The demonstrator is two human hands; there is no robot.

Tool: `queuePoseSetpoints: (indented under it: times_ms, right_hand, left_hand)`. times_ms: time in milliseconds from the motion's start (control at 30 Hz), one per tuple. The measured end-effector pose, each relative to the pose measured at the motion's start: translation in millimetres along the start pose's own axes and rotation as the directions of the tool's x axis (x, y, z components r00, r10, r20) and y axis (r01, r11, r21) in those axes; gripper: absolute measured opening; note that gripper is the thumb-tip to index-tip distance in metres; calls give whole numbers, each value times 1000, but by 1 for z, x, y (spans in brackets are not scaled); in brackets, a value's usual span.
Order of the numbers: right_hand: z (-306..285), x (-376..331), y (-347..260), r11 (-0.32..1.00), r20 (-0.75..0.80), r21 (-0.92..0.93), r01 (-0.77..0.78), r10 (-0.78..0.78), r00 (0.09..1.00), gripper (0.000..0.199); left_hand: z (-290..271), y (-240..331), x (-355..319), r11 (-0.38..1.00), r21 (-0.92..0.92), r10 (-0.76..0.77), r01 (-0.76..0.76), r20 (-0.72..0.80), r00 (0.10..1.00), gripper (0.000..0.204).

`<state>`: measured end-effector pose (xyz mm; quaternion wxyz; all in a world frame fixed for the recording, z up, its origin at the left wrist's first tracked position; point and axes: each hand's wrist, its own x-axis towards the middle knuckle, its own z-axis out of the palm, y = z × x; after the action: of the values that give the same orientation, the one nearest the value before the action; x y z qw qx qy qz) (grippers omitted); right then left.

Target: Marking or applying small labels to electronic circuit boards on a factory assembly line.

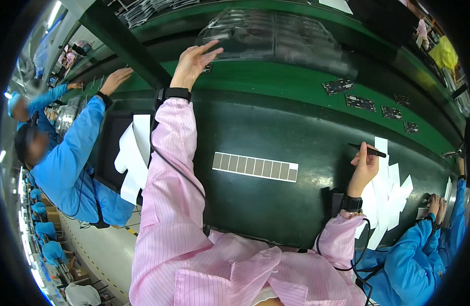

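My left hand (pixel 193 64) is stretched out over the green conveyor belt, its fingers spread and nothing visibly held. Just beside it, partly hidden, lies a dark circuit board (pixel 207 68). In my right hand (pixel 363 172) I grip a pair of black tweezers (pixel 367 149), tips pointing left, above the dark green worktop (pixel 265 214). Between my arms a white strip with a row of grey rectangular stickers (pixel 254 167) lies flat. A spread of white paper strips (pixel 381 196) lies under and beside my right hand.
Several circuit boards (pixel 360 102) lie on the belt at right. Blurred clear plastic trays (pixel 275 38) stand behind my left hand. A green post (pixel 125 46) rises nearby. More white sheets (pixel 135 153) lie left. People in blue work on both sides; a cable runs along each arm.
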<state>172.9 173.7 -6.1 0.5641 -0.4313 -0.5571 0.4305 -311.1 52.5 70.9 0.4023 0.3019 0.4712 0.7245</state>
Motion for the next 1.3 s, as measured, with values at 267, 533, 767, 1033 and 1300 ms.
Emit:
queuePoseSetpoints:
  times_ms: [267,533,767,1033,1300]
  right_hand:
    - [-2,2,2,1000,1,4,-17,17,1000,17]
    - [0,0,6,997,41,6,-72,72,997,16]
    - [1,-3,-2,996,53,6,-90,90,995,14]
    - [1,-2,-4,995,16,48,-82,81,997,13]
    - [-14,9,-6,992,-120,127,-5,20,993,15]
  left_hand:
    - [11,-7,18,827,-88,481,-555,-399,780,12]
    - [-18,-12,68,840,-67,174,-538,-907,384,61]
    - [-1,-40,87,943,-94,143,-319,-752,643,125]
    - [137,-88,64,923,301,293,-238,-152,944,92]
    - [282,-189,28,325,708,205,-627,595,777,50]
